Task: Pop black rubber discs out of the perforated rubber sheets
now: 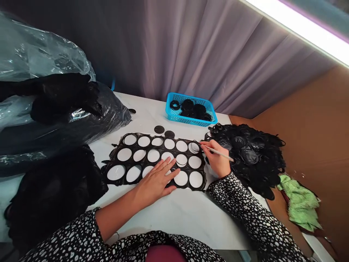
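Note:
A thin black sheet (148, 147) with rows of round holes lies flat on the white table, and the white shows through the holes. My left hand (159, 177) rests on its lower middle, palm down with fingers spread, hiding some of the holes. In my right hand (217, 157) is a slim pale pen-like tool (221, 153), pinched between the fingers. Its tip points at the upper right hole of the sheet; I cannot make out what kind of tip it has. Two loose black discs (159, 129) lie just beyond the sheet's far edge.
A blue basket (169, 115) with black round pieces stands at the back. Right of the sheet is a heap of black pieces (249, 154), with a green cloth (300, 203) farther right. Clear plastic bags (49, 47) and black material (58, 193) crowd the left side.

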`<action>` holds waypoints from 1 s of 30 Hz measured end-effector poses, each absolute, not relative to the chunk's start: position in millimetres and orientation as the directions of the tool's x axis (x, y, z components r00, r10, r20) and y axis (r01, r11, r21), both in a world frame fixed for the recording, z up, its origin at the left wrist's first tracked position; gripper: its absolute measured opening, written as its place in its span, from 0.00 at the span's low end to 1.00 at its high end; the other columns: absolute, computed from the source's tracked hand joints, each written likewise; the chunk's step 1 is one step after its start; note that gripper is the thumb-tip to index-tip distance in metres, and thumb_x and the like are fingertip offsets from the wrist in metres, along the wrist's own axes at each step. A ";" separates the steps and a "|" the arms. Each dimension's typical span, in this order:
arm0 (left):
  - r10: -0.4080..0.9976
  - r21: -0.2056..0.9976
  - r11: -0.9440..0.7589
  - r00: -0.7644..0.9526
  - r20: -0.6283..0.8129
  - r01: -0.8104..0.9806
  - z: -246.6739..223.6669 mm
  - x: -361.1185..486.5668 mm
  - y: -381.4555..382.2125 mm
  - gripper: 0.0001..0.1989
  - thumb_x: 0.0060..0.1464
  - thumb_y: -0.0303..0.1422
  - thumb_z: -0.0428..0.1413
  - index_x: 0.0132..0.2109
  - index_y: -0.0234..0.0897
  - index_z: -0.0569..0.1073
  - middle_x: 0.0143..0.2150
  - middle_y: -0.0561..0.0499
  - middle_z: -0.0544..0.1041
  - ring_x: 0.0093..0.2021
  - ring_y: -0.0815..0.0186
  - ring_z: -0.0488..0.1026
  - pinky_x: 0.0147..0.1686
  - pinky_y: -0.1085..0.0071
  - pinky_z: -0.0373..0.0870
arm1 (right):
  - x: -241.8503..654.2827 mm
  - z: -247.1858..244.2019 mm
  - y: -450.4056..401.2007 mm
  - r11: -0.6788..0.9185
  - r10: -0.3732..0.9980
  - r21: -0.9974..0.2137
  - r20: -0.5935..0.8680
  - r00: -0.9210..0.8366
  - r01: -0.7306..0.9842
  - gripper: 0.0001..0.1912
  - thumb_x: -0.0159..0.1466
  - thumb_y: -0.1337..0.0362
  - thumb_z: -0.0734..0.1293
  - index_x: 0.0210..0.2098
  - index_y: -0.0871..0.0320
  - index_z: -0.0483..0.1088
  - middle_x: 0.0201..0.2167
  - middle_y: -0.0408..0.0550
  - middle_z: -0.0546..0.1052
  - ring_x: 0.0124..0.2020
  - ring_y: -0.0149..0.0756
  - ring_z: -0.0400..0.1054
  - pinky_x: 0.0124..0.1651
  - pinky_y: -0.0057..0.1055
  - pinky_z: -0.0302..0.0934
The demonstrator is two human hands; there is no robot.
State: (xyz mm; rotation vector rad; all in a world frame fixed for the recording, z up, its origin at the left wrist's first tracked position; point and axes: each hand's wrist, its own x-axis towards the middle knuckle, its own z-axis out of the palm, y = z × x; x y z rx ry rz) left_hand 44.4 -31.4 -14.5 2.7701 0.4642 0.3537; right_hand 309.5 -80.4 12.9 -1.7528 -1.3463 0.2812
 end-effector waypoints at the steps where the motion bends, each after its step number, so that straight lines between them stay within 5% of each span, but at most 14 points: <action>1: 0.354 0.343 -0.898 0.916 0.188 0.276 -14.4 44.3 -31.4 0.24 0.64 0.41 0.53 0.64 0.41 0.62 0.71 0.44 0.54 0.71 0.53 0.48 0.66 0.53 0.55 | 312.8 16.3 -79.9 -0.040 0.871 -0.815 0.255 0.420 0.577 0.14 0.63 0.59 0.66 0.24 0.54 0.61 0.37 0.50 0.81 0.41 0.43 0.75 0.42 0.36 0.65; 4: 0.352 0.335 -0.900 0.917 0.187 0.278 -14.4 43.9 -31.4 0.25 0.62 0.40 0.56 0.64 0.40 0.63 0.71 0.42 0.54 0.71 0.52 0.49 0.66 0.52 0.55 | 306.4 20.0 -85.3 -0.078 0.928 -0.915 0.079 0.364 0.397 0.16 0.61 0.58 0.69 0.23 0.55 0.60 0.37 0.50 0.81 0.42 0.44 0.75 0.44 0.37 0.65; 9: 0.355 0.338 -0.901 0.911 0.210 0.273 -12.5 43.6 -32.6 0.27 0.61 0.37 0.57 0.65 0.39 0.61 0.71 0.43 0.54 0.71 0.54 0.47 0.67 0.52 0.54 | 274.7 15.0 -95.2 -0.076 0.984 -0.922 -0.007 0.181 0.378 0.13 0.62 0.58 0.68 0.25 0.55 0.65 0.39 0.51 0.81 0.39 0.41 0.74 0.42 0.38 0.65; 13: 0.380 0.328 -0.895 0.901 0.209 0.301 -12.1 45.1 -33.0 0.28 0.62 0.36 0.56 0.65 0.33 0.59 0.69 0.40 0.59 0.71 0.55 0.51 0.67 0.55 0.54 | 264.3 10.6 -95.9 -0.036 0.996 -0.921 -0.001 0.088 0.388 0.12 0.62 0.60 0.68 0.25 0.55 0.65 0.41 0.50 0.80 0.43 0.40 0.74 0.46 0.37 0.65; 20: 0.401 0.290 -0.897 0.889 0.221 0.333 -11.2 51.0 -31.0 0.20 0.65 0.35 0.51 0.61 0.37 0.64 0.65 0.43 0.66 0.67 0.53 0.58 0.63 0.55 0.61 | 265.5 5.0 -96.5 -0.018 0.995 -0.920 0.022 0.097 0.391 0.11 0.62 0.61 0.68 0.25 0.56 0.65 0.44 0.49 0.78 0.47 0.40 0.72 0.49 0.37 0.64; 30: 0.419 0.288 -0.889 0.888 0.191 0.357 -8.4 54.3 -30.9 0.22 0.65 0.35 0.50 0.63 0.37 0.61 0.64 0.44 0.67 0.66 0.52 0.59 0.61 0.54 0.60 | 267.7 7.1 -96.4 -0.065 0.993 -0.919 -0.020 0.118 0.389 0.12 0.63 0.62 0.67 0.25 0.56 0.64 0.44 0.50 0.78 0.47 0.40 0.72 0.49 0.38 0.64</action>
